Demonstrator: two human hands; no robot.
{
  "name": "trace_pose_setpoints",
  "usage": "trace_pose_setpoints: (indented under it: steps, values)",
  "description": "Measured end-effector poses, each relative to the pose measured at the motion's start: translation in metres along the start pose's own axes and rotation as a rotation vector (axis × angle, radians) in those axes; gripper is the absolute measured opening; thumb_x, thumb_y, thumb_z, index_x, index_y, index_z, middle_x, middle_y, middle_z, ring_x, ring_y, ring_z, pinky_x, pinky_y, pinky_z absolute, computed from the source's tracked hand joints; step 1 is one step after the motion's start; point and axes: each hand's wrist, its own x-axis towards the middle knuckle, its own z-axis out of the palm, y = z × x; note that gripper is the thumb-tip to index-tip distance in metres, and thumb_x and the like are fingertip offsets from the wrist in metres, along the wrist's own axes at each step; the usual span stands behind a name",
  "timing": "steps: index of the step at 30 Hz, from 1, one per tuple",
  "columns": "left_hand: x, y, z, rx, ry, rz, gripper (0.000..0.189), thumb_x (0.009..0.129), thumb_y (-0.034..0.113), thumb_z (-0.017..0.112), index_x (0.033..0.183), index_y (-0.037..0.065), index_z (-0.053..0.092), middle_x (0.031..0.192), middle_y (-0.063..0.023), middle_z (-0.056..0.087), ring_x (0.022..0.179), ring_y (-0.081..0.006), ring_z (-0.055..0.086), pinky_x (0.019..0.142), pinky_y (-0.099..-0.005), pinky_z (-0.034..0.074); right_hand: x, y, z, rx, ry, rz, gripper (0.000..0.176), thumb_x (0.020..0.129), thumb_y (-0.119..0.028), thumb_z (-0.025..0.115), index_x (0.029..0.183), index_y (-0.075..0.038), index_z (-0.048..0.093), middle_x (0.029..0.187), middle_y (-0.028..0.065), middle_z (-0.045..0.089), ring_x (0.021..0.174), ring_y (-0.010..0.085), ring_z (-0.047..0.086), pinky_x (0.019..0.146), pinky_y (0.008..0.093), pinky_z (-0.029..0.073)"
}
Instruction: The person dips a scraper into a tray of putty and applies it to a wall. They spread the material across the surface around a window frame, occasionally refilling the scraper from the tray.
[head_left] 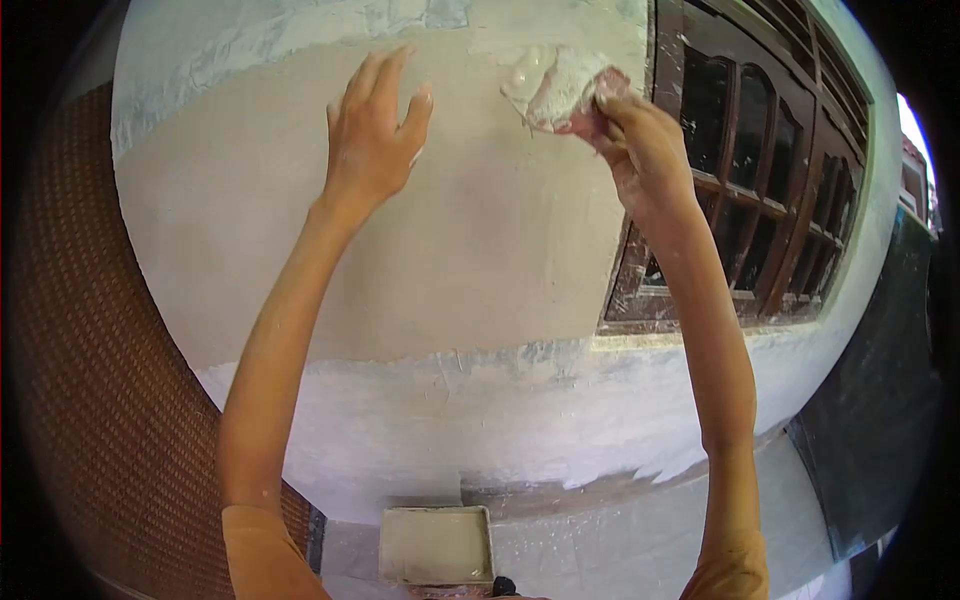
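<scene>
My right hand (645, 145) grips a flat pinkish-red putty spreader (612, 82) between thumb and fingers. Thick wet white putty (560, 88) covers much of its face, in a lump toward its left end. The spreader is held up before the wall (480, 240), just left of the window frame. My left hand (370, 135) is raised at the upper left with its fingers apart and nothing in it, overlapping the wall's smooth beige band. A whitish smear shows by the base of its thumb.
A brown wooden window (745, 190) with white specks stands at the right. Woven matting (110, 360) runs down the left side. Below, near my body, a rectangular tray (437, 510) contains pale putty. A dark panel (870, 390) leans at the far right. Rougher whitish plaster borders the beige band.
</scene>
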Motion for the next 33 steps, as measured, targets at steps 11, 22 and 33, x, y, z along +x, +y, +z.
trace_pose_setpoints:
  steps: [11, 22, 33]
  values:
    - [0.096, -0.08, 0.014, 0.42, 0.051, 0.132, 0.055, 0.101, 0.031, 0.046, 0.148, 0.002, 0.044, 0.154, -0.02, 0.044, 0.145, -0.0378, 0.038, 0.114, -0.0542, 0.031, 0.086, 0.029, 0.095, -0.643, -0.119, -1.106, 0.037, 0.09, 0.011, 0.056, 0.125, 0.004, 0.067, 0.106, 0.0261, 0.072, 0.098, 0.0304, 0.074, 0.085, 0.0388, 0.06]
    - [0.093, -0.093, 0.011, 0.402, 0.091, 0.16, 0.049, 0.099, 0.025, 0.044, 0.145, 0.008, 0.05, 0.151, -0.0121, 0.049, 0.143, -0.0308, 0.043, 0.112, -0.0588, 0.031, 0.128, 0.073, 0.109, -1.27, -0.224, -1.328, 0.041, 0.099, -0.011, 0.051, 0.138, -0.002, 0.059, 0.143, 0.0215, 0.058, 0.14, 0.0364, 0.048, 0.116, 0.0476, 0.04]
    - [0.092, -0.097, 0.009, 0.374, 0.084, 0.192, 0.051, 0.097, 0.022, 0.044, 0.146, 0.009, 0.051, 0.153, -0.0125, 0.049, 0.143, -0.031, 0.043, 0.112, -0.0592, 0.031, 0.108, 0.08, 0.101, -1.324, -0.231, -1.416, 0.035, 0.091, -0.006, 0.06, 0.122, -0.02, 0.071, 0.12, 0.0104, 0.072, 0.093, 0.0247, 0.074, 0.076, 0.0373, 0.06]
